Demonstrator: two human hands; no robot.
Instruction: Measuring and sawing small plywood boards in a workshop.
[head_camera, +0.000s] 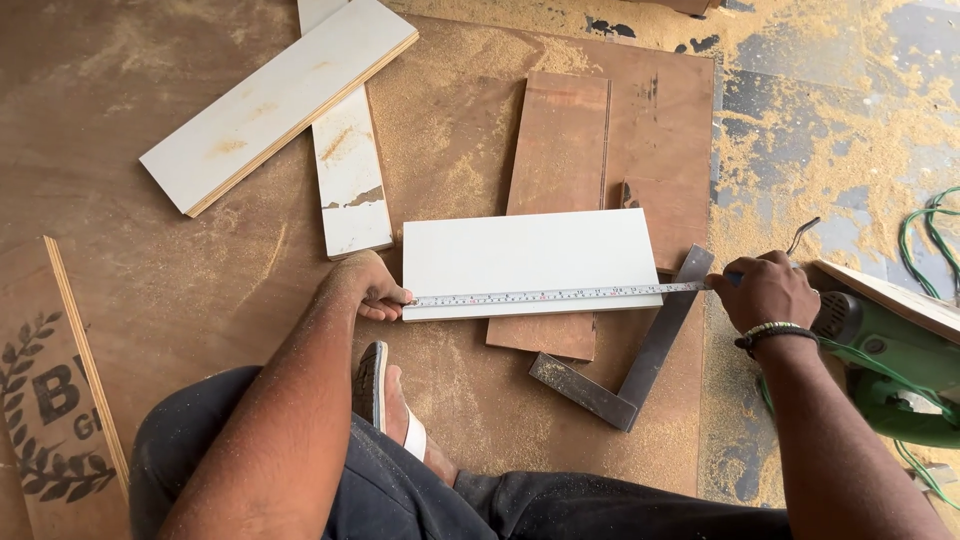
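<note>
A white rectangular board (525, 255) lies on brown plywood sheets in front of me. A measuring tape (550, 295) is stretched along its near edge. My left hand (365, 285) pinches the tape's end at the board's left corner. My right hand (765, 290), with a beaded wristband, holds the tape's other end past the board's right edge, together with what looks like a pencil. A steel try square (640, 365) lies under the tape, just right of the board.
Two white boards (275, 100) (350, 180) lie crossed at the upper left. A brown plank (555, 160) sits under the white board. A green power tool (885, 365) and green cable (920, 235) are at right. Sawdust covers the floor. My sandalled foot (395, 405) rests below.
</note>
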